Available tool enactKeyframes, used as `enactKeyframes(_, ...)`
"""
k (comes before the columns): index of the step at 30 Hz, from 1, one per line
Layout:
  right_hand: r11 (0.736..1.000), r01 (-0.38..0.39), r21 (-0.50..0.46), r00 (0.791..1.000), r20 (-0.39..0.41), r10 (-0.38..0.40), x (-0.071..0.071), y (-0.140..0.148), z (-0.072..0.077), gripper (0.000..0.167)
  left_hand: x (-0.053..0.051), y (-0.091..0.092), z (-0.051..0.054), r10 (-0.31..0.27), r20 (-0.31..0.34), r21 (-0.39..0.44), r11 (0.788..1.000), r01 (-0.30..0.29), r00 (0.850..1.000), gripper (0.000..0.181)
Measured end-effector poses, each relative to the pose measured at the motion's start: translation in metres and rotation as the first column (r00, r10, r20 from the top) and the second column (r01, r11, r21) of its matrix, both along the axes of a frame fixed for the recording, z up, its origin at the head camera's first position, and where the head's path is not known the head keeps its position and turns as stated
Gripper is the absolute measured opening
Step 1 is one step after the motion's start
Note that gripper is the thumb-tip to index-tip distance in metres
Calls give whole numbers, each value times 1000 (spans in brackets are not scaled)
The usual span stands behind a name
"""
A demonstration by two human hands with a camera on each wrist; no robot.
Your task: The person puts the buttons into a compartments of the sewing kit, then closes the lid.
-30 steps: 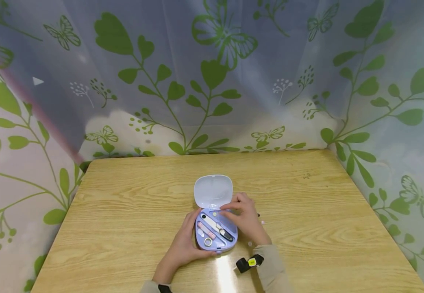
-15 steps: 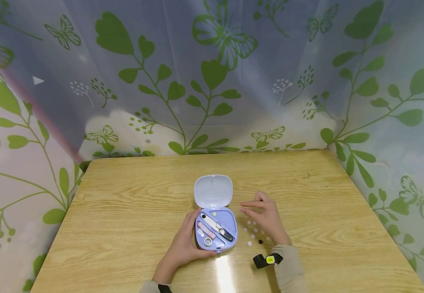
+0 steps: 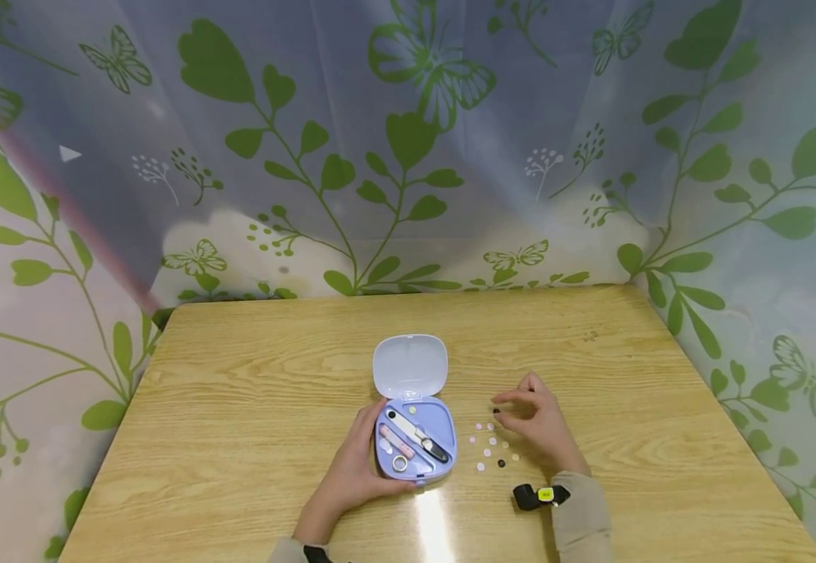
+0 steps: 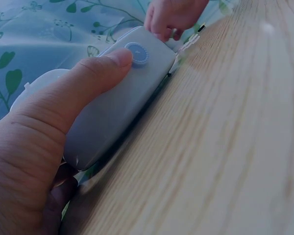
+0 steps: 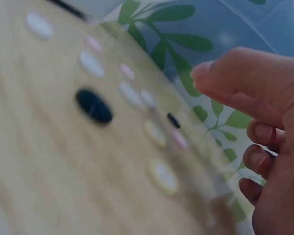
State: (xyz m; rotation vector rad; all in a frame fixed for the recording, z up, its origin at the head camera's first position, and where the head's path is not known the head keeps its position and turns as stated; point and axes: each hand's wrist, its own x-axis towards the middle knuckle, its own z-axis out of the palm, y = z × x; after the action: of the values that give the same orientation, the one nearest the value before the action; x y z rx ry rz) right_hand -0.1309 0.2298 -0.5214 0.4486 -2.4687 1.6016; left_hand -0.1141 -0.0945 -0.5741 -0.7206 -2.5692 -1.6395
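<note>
A lilac sewing box (image 3: 443,426) sits on the table with its translucent lid (image 3: 410,366) raised. My left hand (image 3: 354,469) grips its left side, and in the left wrist view the thumb (image 4: 115,58) lies beside the round catch (image 4: 137,54). Inside are thread snips (image 3: 411,432), a pink-patterned tube (image 3: 397,442), a ring-shaped item (image 3: 399,464) and one pale yellow button (image 3: 412,410). My right hand (image 3: 544,426) hovers right of the box, index finger and thumb apart, nothing seen between them. Below it lie several loose buttons (image 5: 94,106), black, white, pink and yellowish.
The wooden table (image 3: 253,375) runs back to a leaf-and-butterfly patterned curtain (image 3: 408,195), which also hangs at both sides. A black strap with a yellow-faced device (image 3: 544,495) is on the right wrist.
My right hand has left the box's upper right compartment and moved right over the loose buttons, which its move uncovered. The left hand and box have stayed put.
</note>
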Motion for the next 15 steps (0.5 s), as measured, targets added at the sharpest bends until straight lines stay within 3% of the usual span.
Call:
enactKeyframes(8, 997, 75, 27, 996, 48, -76, -12, 10, -40, 24, -1, -1, -3, -4, -3, 0, 1000, 4, 1000, 131)
enactKeyframes(15, 993, 105, 59, 993, 45, -108, -17, 14, -50, 22, -1, -1, -5, -4, -28, -1, 1000, 4, 1000, 131)
